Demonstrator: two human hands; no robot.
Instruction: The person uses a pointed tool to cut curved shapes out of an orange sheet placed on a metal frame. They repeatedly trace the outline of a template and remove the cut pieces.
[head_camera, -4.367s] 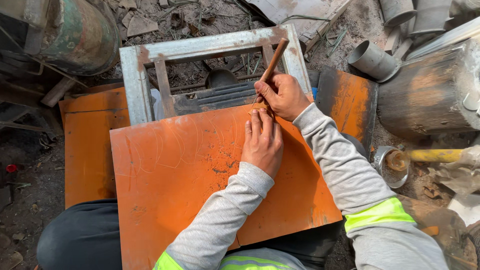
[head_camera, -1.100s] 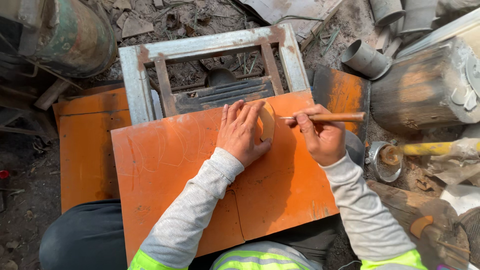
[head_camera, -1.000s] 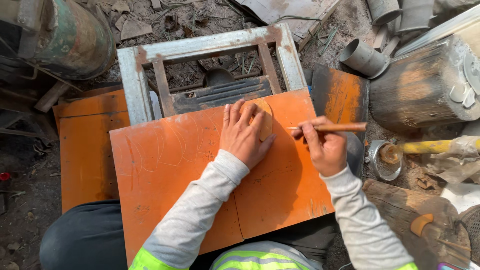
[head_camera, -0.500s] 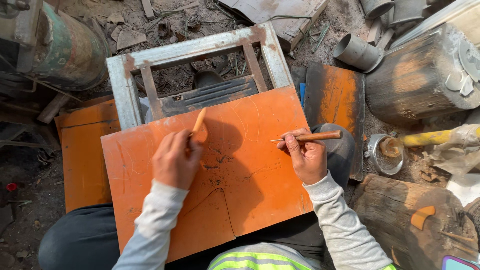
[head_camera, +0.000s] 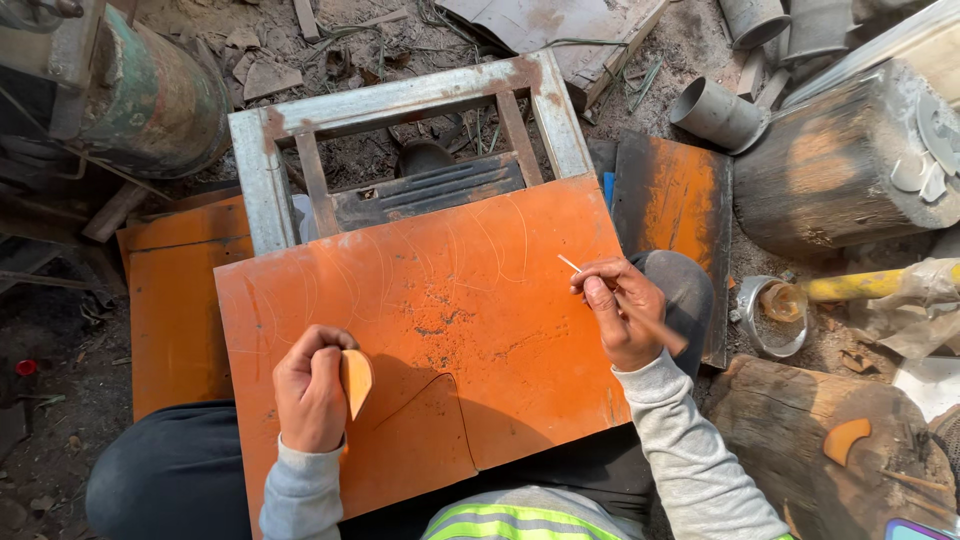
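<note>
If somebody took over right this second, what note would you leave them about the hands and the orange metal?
Left hand: holds a small orange template piece at the near left of the orange metal sheet.
Right hand: grips a thin scribing tool, tip at the sheet's right edge.
The sheet lies across the lap and a grey metal frame.
Done: several curved outlines are scratched across the sheet's upper half; one section at the near edge looks cut out.
Left: the lower left looks unmarked, and the scribed shapes are uncut.
</note>
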